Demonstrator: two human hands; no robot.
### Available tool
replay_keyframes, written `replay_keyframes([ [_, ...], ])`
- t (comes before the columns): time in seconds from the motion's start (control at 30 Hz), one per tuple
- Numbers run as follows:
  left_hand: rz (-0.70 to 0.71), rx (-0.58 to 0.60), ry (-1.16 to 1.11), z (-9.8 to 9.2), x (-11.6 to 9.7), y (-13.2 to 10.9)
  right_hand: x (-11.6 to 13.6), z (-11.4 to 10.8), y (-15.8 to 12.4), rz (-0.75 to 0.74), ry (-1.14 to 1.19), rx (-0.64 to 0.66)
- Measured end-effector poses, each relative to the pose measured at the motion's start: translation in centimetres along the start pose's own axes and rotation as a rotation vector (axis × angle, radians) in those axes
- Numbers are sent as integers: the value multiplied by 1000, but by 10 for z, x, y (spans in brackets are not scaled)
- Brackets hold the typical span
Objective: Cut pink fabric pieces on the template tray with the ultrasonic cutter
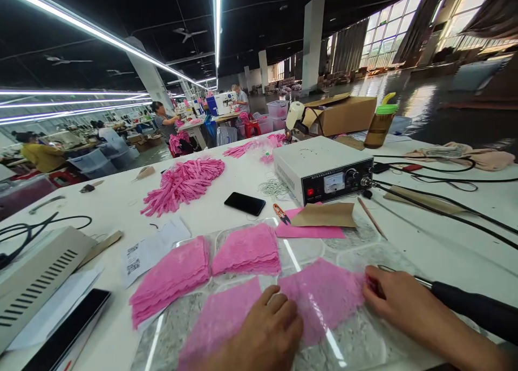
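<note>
My right hand (399, 301) pinches the right edge of a thin pink fabric piece (324, 295) lying on a clear, marble-patterned sheet (364, 344). My left hand (269, 328) has its fingers curled between that piece and another pink piece (226, 317); its fingertips are hidden. Just behind my right hand is a black-handled tool (465, 306) with a metal end, partly covered by the hand. Two stacks of pink fabric pieces, a left stack (174, 276) and a right stack (246, 249), sit beyond my left hand.
A control box (324, 169) with a dial and cables stands at the back right. Nearby are orange thread snips (281, 213), a phone (245, 204), brown card (324, 215) and a pencil (371, 217). Pink strips (186, 182) lie farther off. Another box (44, 274) stands left. Other people work behind.
</note>
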State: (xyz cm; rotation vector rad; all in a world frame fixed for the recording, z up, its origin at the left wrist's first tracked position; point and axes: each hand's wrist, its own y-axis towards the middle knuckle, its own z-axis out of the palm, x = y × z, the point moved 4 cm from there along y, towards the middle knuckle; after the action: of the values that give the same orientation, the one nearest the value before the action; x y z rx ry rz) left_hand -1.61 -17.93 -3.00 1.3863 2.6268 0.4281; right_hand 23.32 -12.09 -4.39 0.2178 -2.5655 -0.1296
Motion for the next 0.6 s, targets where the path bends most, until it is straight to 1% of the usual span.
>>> replay_keyframes([
  [0.07, -21, 29, -82, -3, 6, 7, 0, -5, 3, -39, -55, -26],
  [0.1, -54, 58, -112, -5, 12, 13, 1, -7, 8, -63, -79, -51],
  [0.17, -159, 124, -137, -8, 30, 30, 6, -8, 24, -116, -126, -115],
  [0.23, -251, 136, -111, -9, 53, 53, 12, -4, 46, -168, -172, -179],
  [0.3, -318, 135, -88, -5, 76, 79, 18, 6, 68, -229, -209, -226],
  [0.4, -397, 134, -64, 11, 104, 114, 20, 20, 95, -284, -258, -296],
  [0.5, -433, 129, -83, 28, 116, 135, 16, 27, 106, -336, -290, -372],
  [0.6, -438, 90, -148, 32, 114, 143, 16, 18, 102, -412, -294, -482],
])
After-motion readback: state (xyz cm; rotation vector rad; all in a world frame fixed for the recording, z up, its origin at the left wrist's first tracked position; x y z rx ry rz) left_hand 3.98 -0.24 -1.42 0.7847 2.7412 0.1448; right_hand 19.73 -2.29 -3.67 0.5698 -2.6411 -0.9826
